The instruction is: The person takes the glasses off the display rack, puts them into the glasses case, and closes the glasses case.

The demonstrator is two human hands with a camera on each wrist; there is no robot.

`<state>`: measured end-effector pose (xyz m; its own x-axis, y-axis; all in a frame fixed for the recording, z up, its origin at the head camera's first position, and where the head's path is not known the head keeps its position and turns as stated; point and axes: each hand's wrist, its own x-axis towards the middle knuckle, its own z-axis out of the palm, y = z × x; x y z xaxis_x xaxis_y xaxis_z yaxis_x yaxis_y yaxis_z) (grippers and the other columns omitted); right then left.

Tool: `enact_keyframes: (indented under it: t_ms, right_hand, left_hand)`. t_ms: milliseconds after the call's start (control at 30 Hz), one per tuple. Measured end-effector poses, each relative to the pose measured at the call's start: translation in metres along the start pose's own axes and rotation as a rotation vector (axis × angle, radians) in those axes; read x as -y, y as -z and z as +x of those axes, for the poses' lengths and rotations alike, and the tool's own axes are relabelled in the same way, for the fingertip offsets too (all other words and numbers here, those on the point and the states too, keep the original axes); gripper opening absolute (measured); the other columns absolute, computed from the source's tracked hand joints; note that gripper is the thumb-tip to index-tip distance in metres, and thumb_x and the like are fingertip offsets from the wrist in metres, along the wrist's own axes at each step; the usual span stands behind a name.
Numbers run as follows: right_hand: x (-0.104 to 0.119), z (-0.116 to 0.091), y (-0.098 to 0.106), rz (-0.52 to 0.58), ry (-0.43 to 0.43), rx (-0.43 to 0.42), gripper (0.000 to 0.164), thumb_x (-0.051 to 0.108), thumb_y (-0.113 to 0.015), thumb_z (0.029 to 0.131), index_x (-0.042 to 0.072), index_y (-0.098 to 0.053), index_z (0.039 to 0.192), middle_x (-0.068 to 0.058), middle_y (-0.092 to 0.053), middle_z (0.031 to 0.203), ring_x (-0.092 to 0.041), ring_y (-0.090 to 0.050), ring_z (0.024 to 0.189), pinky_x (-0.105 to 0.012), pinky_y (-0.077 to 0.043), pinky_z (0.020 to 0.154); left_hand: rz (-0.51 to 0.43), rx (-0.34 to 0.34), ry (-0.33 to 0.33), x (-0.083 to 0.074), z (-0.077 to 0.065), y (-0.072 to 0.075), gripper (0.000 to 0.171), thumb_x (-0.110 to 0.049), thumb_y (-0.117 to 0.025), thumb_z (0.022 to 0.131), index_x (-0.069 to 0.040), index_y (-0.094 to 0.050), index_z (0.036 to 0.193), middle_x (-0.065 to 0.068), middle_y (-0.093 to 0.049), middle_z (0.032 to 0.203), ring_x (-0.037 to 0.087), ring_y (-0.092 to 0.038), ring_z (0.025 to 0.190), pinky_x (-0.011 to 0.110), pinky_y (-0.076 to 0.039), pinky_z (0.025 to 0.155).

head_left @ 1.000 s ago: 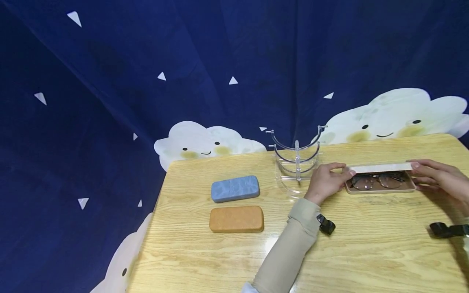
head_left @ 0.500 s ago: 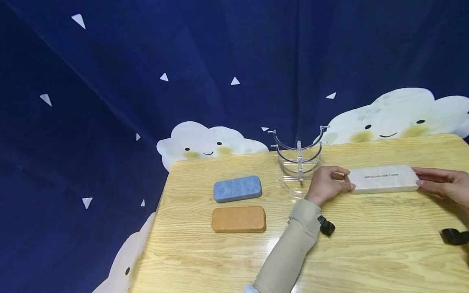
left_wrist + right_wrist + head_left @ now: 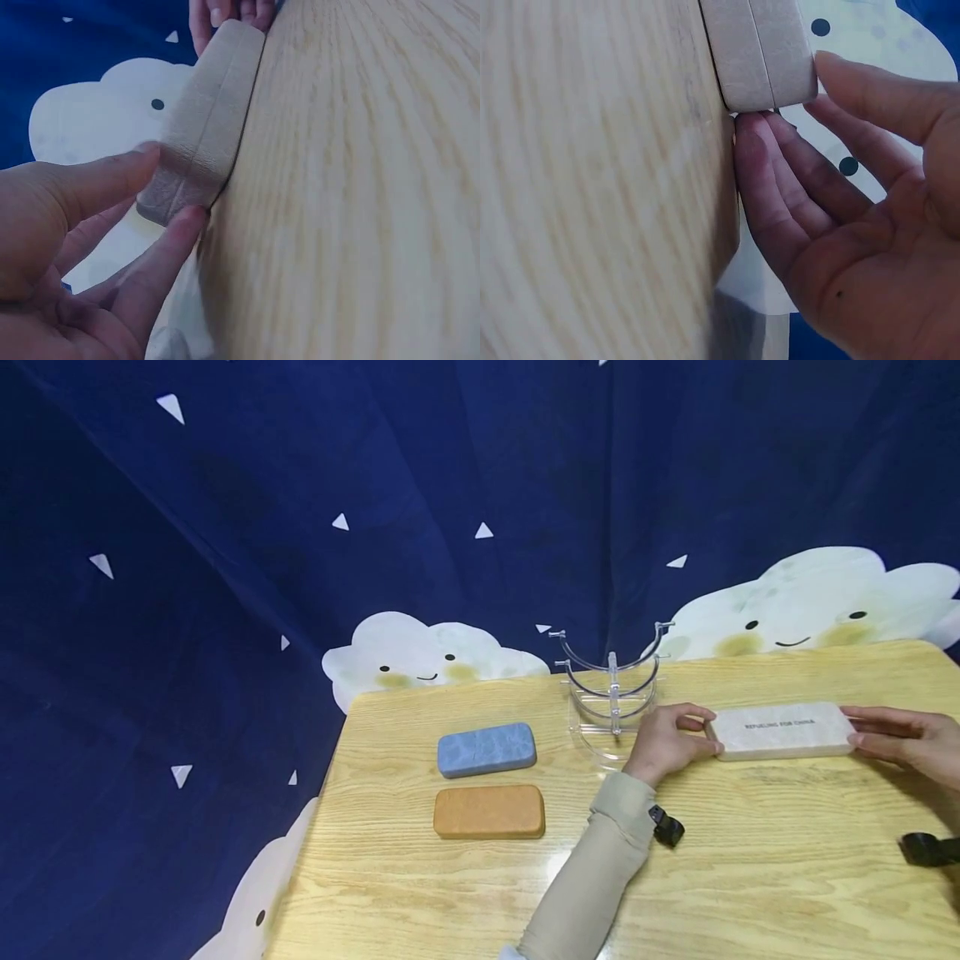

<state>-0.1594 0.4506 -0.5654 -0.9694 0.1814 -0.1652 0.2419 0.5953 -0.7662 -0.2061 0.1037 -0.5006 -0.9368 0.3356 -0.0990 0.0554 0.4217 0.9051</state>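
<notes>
A pale, whitish glasses case with small dark lettering on its lid lies closed on the table. My left hand grips its left end; in the left wrist view the thumb is on the lid's edge and a fingertip touches low on the end, by the table. At the other end, my right hand holds the case between thumb and fingers. The right wrist view shows the case's end with a thin seam between lid and base, the fingertips against it. The glasses inside are hidden under the lid.
A clear acrylic glasses stand with curved arms stands just left of my left hand. Further left lie a blue glasses case and, nearer, an orange-brown one. The wooden table ends at a dark blue curtain.
One second ago the lid was partly raised, with glasses showing inside. It came down by half a second ago and now stays closed, both hands still at the ends.
</notes>
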Motion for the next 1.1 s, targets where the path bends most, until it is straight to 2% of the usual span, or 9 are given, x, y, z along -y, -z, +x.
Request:
enact_keyframes:
  t_ms: [100, 233, 400, 467, 567, 733, 867, 967, 1100]
  right_hand:
    - [0.004, 0.001, -0.002, -0.04, -0.005, -0.024, 0.071, 0.035, -0.057, 0.108, -0.007, -0.03, 0.16, 0.009, -0.065, 0.114, 0.024, -0.049, 0.076, -0.014, -0.058, 0.067]
    - [0.013, 0.0, -0.004, -0.065, -0.011, -0.071, 0.068, 0.037, -0.051, 0.11, -0.01, -0.034, 0.156, -0.041, -0.044, 0.142, 0.025, -0.042, 0.074, -0.012, -0.054, 0.061]
    - [0.037, -0.012, 0.0, -0.088, 0.062, -0.18, 0.047, 0.041, -0.049, 0.11, 0.016, -0.055, 0.15, 0.005, -0.062, 0.115, 0.029, -0.035, 0.074, -0.017, -0.05, 0.058]
    - [0.052, -0.019, 0.0, -0.101, 0.092, -0.216, 0.043, 0.037, -0.05, 0.11, 0.014, -0.059, 0.146, 0.004, -0.061, 0.112, 0.03, -0.034, 0.073, -0.018, -0.048, 0.058]
    - [0.077, -0.029, 0.0, -0.131, 0.117, -0.216, 0.049, 0.031, -0.05, 0.111, -0.004, -0.055, 0.145, -0.03, -0.055, 0.131, 0.029, -0.031, 0.073, -0.017, -0.045, 0.058]
    - [0.1, -0.04, 0.0, -0.179, 0.158, -0.212, 0.046, 0.023, -0.053, 0.11, -0.014, -0.054, 0.137, -0.027, -0.058, 0.126, 0.017, -0.041, 0.078, -0.011, -0.04, 0.054]
    - [0.113, -0.046, -0.001, -0.208, 0.212, -0.198, 0.045, 0.021, -0.056, 0.109, -0.013, -0.055, 0.137, -0.036, -0.056, 0.131, -0.028, -0.057, 0.091, -0.011, -0.039, 0.054]
    - [0.127, -0.05, -0.004, -0.229, 0.203, -0.175, 0.049, 0.026, -0.057, 0.108, -0.011, -0.054, 0.14, -0.043, -0.052, 0.136, -0.052, -0.054, 0.102, -0.025, -0.047, 0.059]
    - [0.147, -0.058, -0.009, -0.243, 0.198, -0.158, 0.05, 0.027, -0.061, 0.106, -0.008, -0.056, 0.141, -0.043, -0.054, 0.135, -0.061, -0.058, 0.106, -0.028, -0.049, 0.057]
  left_hand:
    - [0.086, 0.001, -0.026, -0.002, 0.0, 0.001, 0.035, -0.015, -0.091, 0.079, -0.027, -0.08, 0.11, -0.007, -0.081, 0.104, -0.003, -0.068, 0.091, 0.009, -0.049, 0.079]
    - [0.144, 0.021, -0.023, -0.007, -0.003, 0.003, 0.033, -0.022, -0.088, 0.084, -0.029, -0.079, 0.115, -0.012, -0.079, 0.11, -0.004, -0.07, 0.096, 0.009, -0.05, 0.08]
    - [0.084, 0.075, 0.002, -0.017, -0.01, 0.009, 0.035, -0.025, -0.084, 0.089, -0.029, -0.075, 0.123, -0.013, -0.078, 0.109, -0.009, -0.07, 0.084, 0.01, -0.052, 0.068]
    - [0.089, 0.086, -0.012, -0.021, -0.013, 0.013, 0.037, -0.028, -0.083, 0.091, -0.029, -0.074, 0.126, -0.013, -0.078, 0.113, -0.01, -0.07, 0.086, 0.01, -0.052, 0.065]
    - [0.132, 0.098, -0.043, -0.027, -0.017, 0.019, 0.039, -0.033, -0.082, 0.092, -0.032, -0.072, 0.13, -0.015, -0.076, 0.12, -0.011, -0.07, 0.089, 0.01, -0.051, 0.064]
    - [0.194, 0.149, -0.097, -0.029, -0.027, 0.03, 0.041, -0.038, -0.078, 0.094, -0.033, -0.069, 0.134, -0.015, -0.073, 0.128, -0.006, -0.071, 0.102, 0.008, -0.052, 0.07]
    - [0.234, 0.192, -0.17, -0.026, -0.033, 0.04, 0.041, -0.039, -0.074, 0.097, -0.029, -0.068, 0.136, -0.014, -0.07, 0.135, -0.003, -0.072, 0.111, 0.005, -0.051, 0.08]
    - [0.276, 0.222, -0.236, -0.024, -0.038, 0.049, 0.042, -0.04, -0.072, 0.099, -0.026, -0.067, 0.139, -0.016, -0.069, 0.138, -0.003, -0.071, 0.112, 0.002, -0.049, 0.083]
    - [0.329, 0.283, -0.315, -0.021, -0.048, 0.063, 0.045, -0.04, -0.069, 0.101, -0.023, -0.064, 0.142, -0.014, -0.066, 0.143, -0.003, -0.069, 0.117, 0.004, -0.05, 0.089]
